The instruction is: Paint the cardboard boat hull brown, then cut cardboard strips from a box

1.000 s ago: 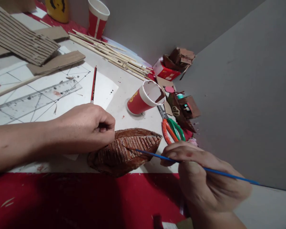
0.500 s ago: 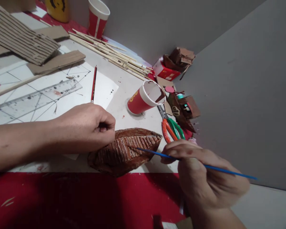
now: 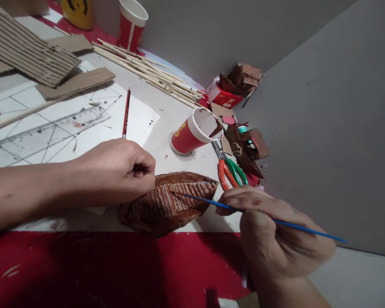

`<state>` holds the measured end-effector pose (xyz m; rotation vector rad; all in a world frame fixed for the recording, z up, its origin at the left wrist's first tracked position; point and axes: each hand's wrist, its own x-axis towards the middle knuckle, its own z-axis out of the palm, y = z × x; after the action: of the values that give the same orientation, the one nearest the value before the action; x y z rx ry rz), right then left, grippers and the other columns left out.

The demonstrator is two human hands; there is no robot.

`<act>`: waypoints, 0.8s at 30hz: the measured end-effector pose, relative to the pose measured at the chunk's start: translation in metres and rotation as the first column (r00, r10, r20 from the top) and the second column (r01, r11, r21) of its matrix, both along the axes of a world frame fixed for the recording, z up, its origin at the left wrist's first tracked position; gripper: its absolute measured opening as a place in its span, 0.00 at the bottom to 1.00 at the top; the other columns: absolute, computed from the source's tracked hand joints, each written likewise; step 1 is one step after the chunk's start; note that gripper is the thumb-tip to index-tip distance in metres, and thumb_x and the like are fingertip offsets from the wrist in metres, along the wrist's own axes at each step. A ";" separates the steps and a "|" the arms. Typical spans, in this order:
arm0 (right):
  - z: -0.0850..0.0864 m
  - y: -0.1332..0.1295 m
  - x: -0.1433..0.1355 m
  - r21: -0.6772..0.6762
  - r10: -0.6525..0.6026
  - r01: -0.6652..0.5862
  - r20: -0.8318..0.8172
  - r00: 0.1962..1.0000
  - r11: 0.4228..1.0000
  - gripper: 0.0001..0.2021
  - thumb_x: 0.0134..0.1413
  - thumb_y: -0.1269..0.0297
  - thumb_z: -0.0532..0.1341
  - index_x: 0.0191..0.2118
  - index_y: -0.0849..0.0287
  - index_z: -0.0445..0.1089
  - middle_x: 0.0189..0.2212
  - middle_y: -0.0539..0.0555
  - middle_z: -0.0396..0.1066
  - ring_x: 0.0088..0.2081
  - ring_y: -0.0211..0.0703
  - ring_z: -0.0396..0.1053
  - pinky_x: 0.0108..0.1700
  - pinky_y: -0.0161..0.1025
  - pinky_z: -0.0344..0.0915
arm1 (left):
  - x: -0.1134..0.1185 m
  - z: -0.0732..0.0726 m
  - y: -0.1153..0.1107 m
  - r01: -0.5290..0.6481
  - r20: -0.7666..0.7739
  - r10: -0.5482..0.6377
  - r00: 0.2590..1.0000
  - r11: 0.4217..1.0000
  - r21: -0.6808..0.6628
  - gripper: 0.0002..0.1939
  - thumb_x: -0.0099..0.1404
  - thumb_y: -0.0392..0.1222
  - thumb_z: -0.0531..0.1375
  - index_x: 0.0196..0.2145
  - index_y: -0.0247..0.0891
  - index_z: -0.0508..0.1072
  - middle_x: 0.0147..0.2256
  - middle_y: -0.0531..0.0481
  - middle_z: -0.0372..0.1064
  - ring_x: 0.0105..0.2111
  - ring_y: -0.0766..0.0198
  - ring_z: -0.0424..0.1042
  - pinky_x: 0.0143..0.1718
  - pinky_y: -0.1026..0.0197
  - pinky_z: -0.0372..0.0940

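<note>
A brown boat-shaped piece with a ribbed middle lies at the front edge of the white table. Against its left upper rim rests my left hand, fingers curled closed; what they hold, if anything, is hidden. My right hand pinches a thin blue brush, whose tip touches the ribbed surface. Just behind the piece stands a red and white paper cup with brown stains inside.
Orange and green handled scissors lie right of the cup. Farther back are thin wooden sticks and another cup. A clear ruler, a red pencil and ribbed cardboard lie left. Brown models stand by the wall.
The brush tip has shifted very slightly up and left over the ribbed surface, with my right hand's fingers moving a little. My left hand has stayed in place.
</note>
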<state>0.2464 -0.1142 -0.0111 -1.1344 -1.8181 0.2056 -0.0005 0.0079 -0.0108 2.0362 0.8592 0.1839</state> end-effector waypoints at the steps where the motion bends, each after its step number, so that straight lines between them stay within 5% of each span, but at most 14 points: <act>1: 0.002 -0.001 0.002 -0.014 0.011 -0.011 -0.007 1.000 1.000 0.04 0.61 0.69 0.62 0.37 0.56 0.74 0.26 0.52 0.75 0.28 0.44 0.74 0.31 0.46 0.73 | 0.000 0.000 0.000 0.001 0.007 -0.001 1.000 1.000 -0.003 0.09 0.54 0.40 0.56 0.18 0.39 0.68 0.16 0.55 0.60 0.17 0.70 0.53 0.16 0.65 0.45; 6: 0.010 -0.005 0.010 -0.068 0.057 -0.058 -0.019 0.998 0.996 0.05 0.60 0.70 0.62 0.33 0.58 0.74 0.21 0.51 0.71 0.23 0.44 0.71 0.27 0.45 0.71 | -0.001 -0.001 0.000 0.005 0.045 -0.005 0.999 1.000 0.001 0.09 0.54 0.39 0.57 0.17 0.39 0.67 0.15 0.56 0.58 0.17 0.70 0.51 0.16 0.64 0.44; 24: -0.005 0.006 0.008 0.059 0.019 -0.018 -0.017 1.000 0.998 0.05 0.61 0.70 0.62 0.40 0.56 0.75 0.27 0.53 0.76 0.29 0.46 0.76 0.31 0.47 0.74 | -0.001 0.004 -0.003 -0.013 0.034 0.013 0.999 1.000 0.010 0.10 0.55 0.38 0.56 0.18 0.39 0.67 0.16 0.56 0.59 0.18 0.71 0.53 0.18 0.65 0.44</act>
<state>0.2544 -0.1080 -0.0165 -1.0721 -1.8082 0.1714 -0.0011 0.0049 -0.0071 2.0318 0.8525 0.2295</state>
